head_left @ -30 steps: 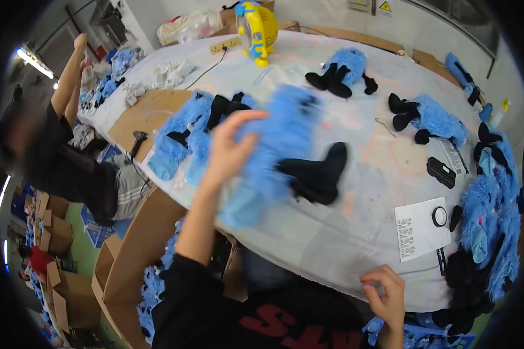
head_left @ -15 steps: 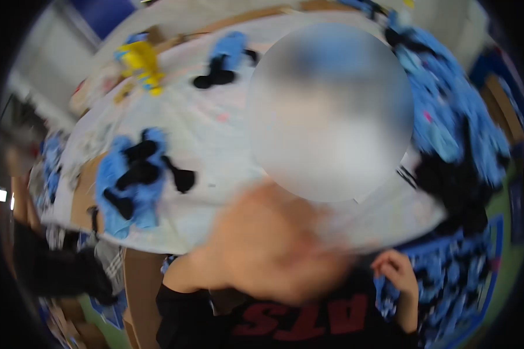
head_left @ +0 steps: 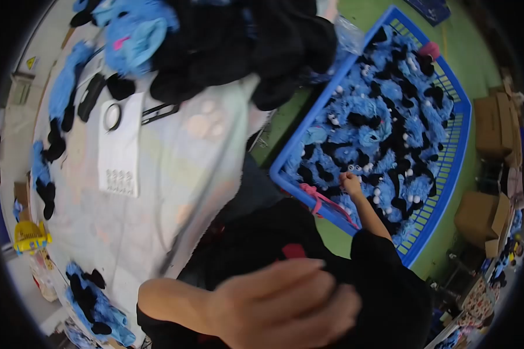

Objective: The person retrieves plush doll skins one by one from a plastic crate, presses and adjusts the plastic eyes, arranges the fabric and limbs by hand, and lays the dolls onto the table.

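My right hand (head_left: 350, 184) reaches into a blue plastic basket (head_left: 451, 166) on the right, its fingers closed on a blue plush piece (head_left: 355, 168) with small white eyes. Many blue furry pieces with black parts fill this basket. Near the camera at the bottom, my left hand (head_left: 288, 308) hangs in front of my torso, fingers curled but smeared by motion; nothing can be made out in it. A pink tie (head_left: 315, 198) is fixed to the basket's near edge.
On the table (head_left: 174, 168) lie a paper sheet (head_left: 120, 168) with a black ring (head_left: 113, 117), a black device (head_left: 91, 97), and blue and black plush pieces (head_left: 90, 302). A yellow fan (head_left: 30, 237) stands at the far left. Cardboard boxes (head_left: 482, 218) are at the right.
The view has swung right towards the basket. My left hand, which held a blue plush piece one second ago, is away from the table. My right hand has gone into the basket.
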### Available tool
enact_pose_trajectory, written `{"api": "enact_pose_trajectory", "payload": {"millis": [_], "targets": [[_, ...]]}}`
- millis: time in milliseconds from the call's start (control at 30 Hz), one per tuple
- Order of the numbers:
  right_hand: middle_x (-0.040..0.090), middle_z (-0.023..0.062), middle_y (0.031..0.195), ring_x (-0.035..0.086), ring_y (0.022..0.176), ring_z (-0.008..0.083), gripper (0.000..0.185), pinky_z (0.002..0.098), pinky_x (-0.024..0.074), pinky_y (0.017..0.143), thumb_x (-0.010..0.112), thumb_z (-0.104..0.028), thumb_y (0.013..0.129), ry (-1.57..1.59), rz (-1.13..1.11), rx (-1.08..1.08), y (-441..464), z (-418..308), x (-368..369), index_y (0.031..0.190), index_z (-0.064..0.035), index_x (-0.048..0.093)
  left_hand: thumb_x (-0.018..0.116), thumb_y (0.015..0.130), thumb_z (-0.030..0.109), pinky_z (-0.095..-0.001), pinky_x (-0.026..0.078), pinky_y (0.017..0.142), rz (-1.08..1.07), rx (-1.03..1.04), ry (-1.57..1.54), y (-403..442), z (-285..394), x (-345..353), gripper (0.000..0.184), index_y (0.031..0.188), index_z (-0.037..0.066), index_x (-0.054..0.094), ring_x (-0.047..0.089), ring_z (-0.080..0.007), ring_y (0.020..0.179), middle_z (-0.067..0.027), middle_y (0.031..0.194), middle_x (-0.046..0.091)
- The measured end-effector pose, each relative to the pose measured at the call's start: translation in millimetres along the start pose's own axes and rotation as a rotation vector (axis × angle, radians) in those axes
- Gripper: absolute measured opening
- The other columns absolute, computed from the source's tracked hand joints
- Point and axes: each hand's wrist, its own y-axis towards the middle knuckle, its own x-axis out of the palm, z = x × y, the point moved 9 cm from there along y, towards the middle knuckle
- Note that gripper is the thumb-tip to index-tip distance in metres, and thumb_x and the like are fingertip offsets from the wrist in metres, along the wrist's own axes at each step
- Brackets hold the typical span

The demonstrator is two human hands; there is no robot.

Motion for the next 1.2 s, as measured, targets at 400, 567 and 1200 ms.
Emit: {"api": "enact_pose_trajectory", "payload": {"millis": [400, 567, 1200], "targets": [[0.052, 0.0147, 0.108, 0.054, 0.091, 0.0386, 0.025, 0.0454, 0.0464, 0.068, 0.04, -0.023, 0.084, -1.17, 0.334, 0.015, 60, 134, -2, 0.1, -0.0166, 0.057, 0.046, 0.083, 0.002, -0.0325, 0.036, 0.093, 0.432, -0.914, 0.342, -185, -157, -69, 0.038, 0.121, 0.0, 0.04, 0.05, -0.0231, 0.097, -0.0141, 0.11, 0.05], [0.053, 0.0147, 0.104, 0.054, 0.092, 0.0345, 0.025, 0.0452, 0.0457, 0.07, 0.044, -0.024, 0.081, -0.893, 0.08, 0.269, 52, 161, -2, 0.099, -0.0135, 0.058, 0.044, 0.085, 0.004, -0.031, 0.036, 0.092, 0.419, -0.958, 0.339, -172, -161, -67, 0.028, 0.113, -0.001, 0.047, 0.05, -0.0224, 0.098, -0.014, 0.11, 0.051], [0.046, 0.0142, 0.12, 0.044, 0.11, 0.0306, 0.037, 0.0489, 0.0398, 0.087, 0.046, -0.033, 0.083, -0.996, 0.104, 0.263, -18, 136, -36, 0.115, -0.015, 0.052, 0.05, 0.086, 0.009, -0.0311, 0.037, 0.091, 0.47, -0.405, -0.244, -103, -92, -89, 0.027, 0.109, -0.003, 0.051, 0.048, -0.0253, 0.1, -0.014, 0.11, 0.052]]}}
